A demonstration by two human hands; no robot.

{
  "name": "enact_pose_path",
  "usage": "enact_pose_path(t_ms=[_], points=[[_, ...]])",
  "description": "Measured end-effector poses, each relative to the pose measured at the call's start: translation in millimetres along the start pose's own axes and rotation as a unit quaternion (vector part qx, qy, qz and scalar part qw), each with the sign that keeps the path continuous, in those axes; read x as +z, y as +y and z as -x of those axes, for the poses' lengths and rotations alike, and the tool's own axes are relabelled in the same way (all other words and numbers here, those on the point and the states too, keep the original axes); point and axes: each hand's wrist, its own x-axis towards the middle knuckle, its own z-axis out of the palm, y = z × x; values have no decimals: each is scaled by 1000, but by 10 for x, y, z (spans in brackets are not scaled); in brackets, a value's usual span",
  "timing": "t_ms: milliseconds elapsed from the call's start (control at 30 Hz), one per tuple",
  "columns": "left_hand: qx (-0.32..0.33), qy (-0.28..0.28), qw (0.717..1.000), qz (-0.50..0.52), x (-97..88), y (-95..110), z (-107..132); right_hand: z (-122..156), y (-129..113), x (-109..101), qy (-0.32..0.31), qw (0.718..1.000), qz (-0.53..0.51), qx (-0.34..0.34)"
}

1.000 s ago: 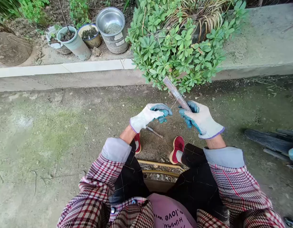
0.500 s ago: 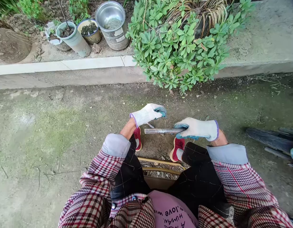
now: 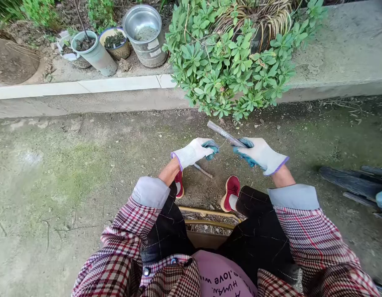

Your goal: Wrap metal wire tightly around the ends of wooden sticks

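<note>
Near the frame's centre, we are clamping our right hand (image 3: 261,155) around a metal rod (image 3: 223,133), tilting it up-left, while our left hand (image 3: 193,152) is pinching thin wire (image 3: 223,144) running to it, probably to hold it taut. A second rod (image 3: 202,170) is lying on the ground (image 3: 85,165).

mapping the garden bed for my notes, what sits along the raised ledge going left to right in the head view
tipped pale green pot → round pot of soil → steel bucket → leafy green shrub
</note>
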Motion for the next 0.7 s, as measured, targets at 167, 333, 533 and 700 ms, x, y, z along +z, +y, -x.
enact_pose_path(t_ms=[167, 333, 533, 700], points=[[23, -20, 999, 22, -53, -46, -41, 168, -56, -34, -80, 968, -236, -8], [48, -22, 996, -77, -146, -141, -79, 208, -41, -73, -232, 956, -176, -44], [71, 23, 978, -196, -293, -116, -62, 124, -27, 136, -306, 940, 96, -118], [85, 28, 972, -216, -257, -95, -34, -83, 44, 203, -154, 944, 288, -52]])
